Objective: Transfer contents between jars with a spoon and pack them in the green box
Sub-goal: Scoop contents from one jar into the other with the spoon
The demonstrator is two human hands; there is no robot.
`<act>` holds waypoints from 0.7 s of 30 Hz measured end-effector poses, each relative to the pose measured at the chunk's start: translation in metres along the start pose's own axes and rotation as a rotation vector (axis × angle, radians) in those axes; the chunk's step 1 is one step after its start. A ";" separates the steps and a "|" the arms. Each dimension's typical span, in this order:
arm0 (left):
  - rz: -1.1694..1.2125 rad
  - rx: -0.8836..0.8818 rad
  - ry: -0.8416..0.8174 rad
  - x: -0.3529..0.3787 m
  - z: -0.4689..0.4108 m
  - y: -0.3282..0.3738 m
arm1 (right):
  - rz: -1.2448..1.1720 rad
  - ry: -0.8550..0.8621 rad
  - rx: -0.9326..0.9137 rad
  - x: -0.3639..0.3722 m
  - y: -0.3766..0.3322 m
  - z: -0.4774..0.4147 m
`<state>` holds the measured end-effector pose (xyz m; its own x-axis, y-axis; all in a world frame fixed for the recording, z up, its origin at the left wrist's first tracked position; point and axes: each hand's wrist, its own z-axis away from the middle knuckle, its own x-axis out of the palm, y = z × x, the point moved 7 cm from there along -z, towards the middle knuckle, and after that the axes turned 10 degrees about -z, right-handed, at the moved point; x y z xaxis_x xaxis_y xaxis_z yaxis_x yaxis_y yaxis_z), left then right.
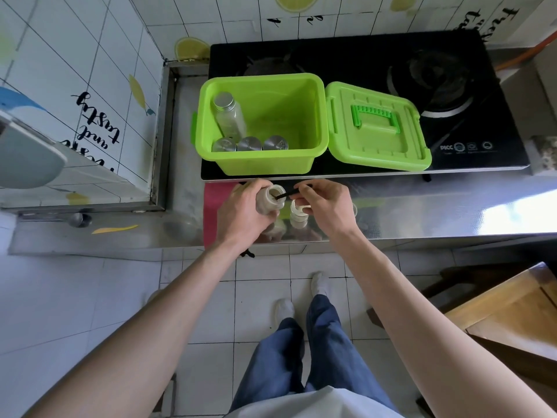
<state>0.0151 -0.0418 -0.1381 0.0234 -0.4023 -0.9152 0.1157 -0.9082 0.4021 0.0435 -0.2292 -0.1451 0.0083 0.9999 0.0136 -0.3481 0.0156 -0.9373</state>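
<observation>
My left hand [245, 206] grips an open clear jar [268, 200] of pale contents, tilted toward the right above the steel counter. My right hand [325, 203] pinches a thin black spoon [286, 194] whose tip is inside that jar's mouth. A second open jar [298, 217] stands upright on the counter between my hands. The green box [301, 164] sits open on the stove's front left, holding several capped jars [230, 116], one tall and three along the near wall. Its green lid [376, 128] lies beside it to the right.
A black glass gas stove [437, 86] fills the back of the counter. A pink mat [212, 206] lies under my left hand. Tiled walls stand to the left and behind. The counter's front edge [422, 236] runs just below my hands. A wooden piece [512, 312] stands at floor right.
</observation>
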 end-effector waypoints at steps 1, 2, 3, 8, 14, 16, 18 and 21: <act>0.000 -0.005 -0.003 0.000 -0.001 -0.001 | -0.007 0.003 0.005 0.000 0.000 -0.001; 0.001 -0.011 -0.006 0.001 -0.001 -0.001 | -0.017 0.010 0.012 0.000 -0.001 -0.002; 0.000 -0.012 -0.007 0.002 -0.002 -0.002 | -0.022 0.015 0.018 -0.001 -0.001 -0.002; -0.018 0.008 -0.004 0.005 -0.004 -0.001 | -0.065 0.026 0.037 -0.003 0.002 -0.002; -0.033 0.023 -0.027 0.008 -0.003 0.002 | -0.090 0.046 0.052 -0.009 0.007 -0.001; -0.038 0.027 -0.037 0.010 -0.003 0.001 | -0.093 0.055 0.058 -0.011 0.007 -0.002; -0.042 0.024 -0.048 0.012 -0.003 0.001 | -0.093 0.063 0.062 -0.014 0.007 -0.002; -0.033 0.018 -0.057 0.014 -0.004 0.001 | -0.089 0.072 0.067 -0.017 0.008 -0.002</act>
<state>0.0191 -0.0475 -0.1506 -0.0366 -0.3772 -0.9254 0.0979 -0.9229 0.3723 0.0430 -0.2463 -0.1532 0.1081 0.9918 0.0687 -0.4044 0.1070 -0.9083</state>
